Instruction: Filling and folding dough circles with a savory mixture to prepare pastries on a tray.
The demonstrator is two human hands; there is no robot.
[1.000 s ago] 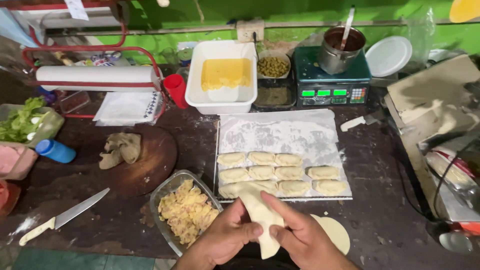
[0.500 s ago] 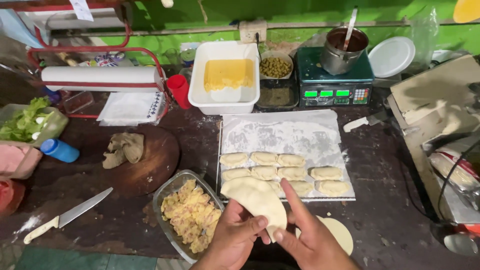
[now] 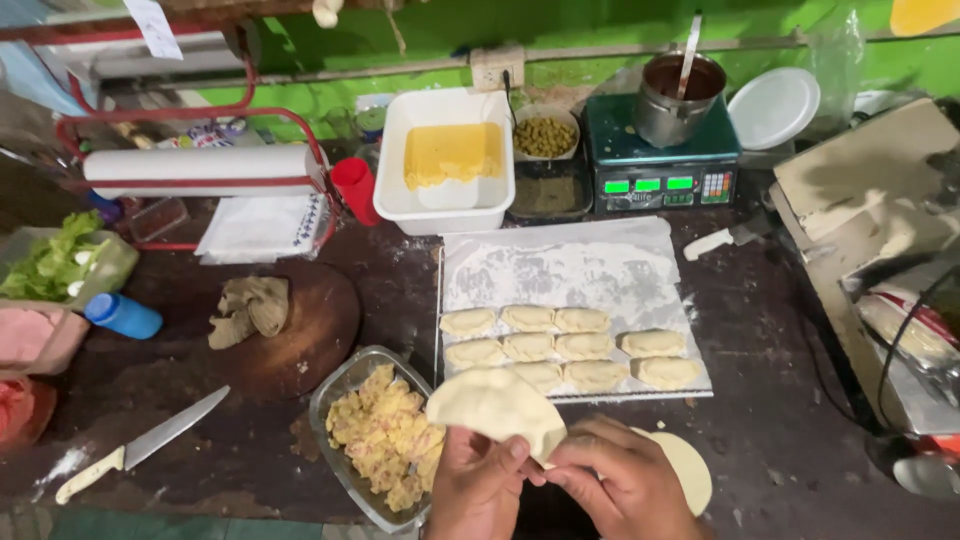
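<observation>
I look down on a dark, flour-dusted worktable (image 3: pixel 800 440) from the head camera. My landmark is the floured tray (image 3: pixel 560 265) at the middle of the table.

Just below the tray's near edge, my left hand (image 3: pixel 478 490) and right hand (image 3: pixel 615 485) meet on a round disc of pale dough (image 3: pixel 495 408). The left fingers are curled under the disc and the left thumb presses on its lower edge, so that hand is closed on the dough. The right fingers are bent and pinch the disc's right edge beside the left thumb. The disc is held tilted above the table, overlapping the tray's near left corner.

On the near half of the tray lie folded pastries (image 3: pixel 565 345) in rows, close together, some touching. The tray's far half is bare and white with flour.

Left of the tray and just beside my left hand stands a glass dish of yellow chunky filling (image 3: pixel 385 430). Right of my right hand, below the tray, a second flat dough disc (image 3: pixel 690 468) lies on the table, partly hidden by the hand.

Beyond the tray stand a white tub of yellow mixture (image 3: pixel 450 160) and a green scale (image 3: pixel 660 170) carrying a metal pot (image 3: pixel 680 88). Well to the left of the tray are a round wooden board (image 3: pixel 310 330) with a crumpled cloth (image 3: pixel 250 308), and a white-handled knife (image 3: pixel 140 445).
</observation>
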